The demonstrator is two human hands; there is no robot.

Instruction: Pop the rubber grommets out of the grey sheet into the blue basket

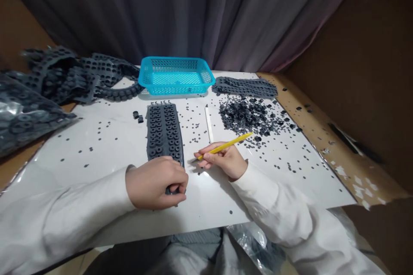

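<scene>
my left hand [155, 183] curls its fingers firmly round the dark rubber strip [164, 131], and my right hand [224, 161] pinches the yellow pencil [237, 141] steady over the white worktop [97, 184].

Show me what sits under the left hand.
The left hand rests on a dark strip with rows of rings; some shows by the fingers, but the part beneath the palm is covered.

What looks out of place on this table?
Small dark rubber pieces lie scattered across the white sheet around a loose heap, looking spilled. Torn white scraps also stick to the wooden table edge on the right, which looks odd.
</scene>
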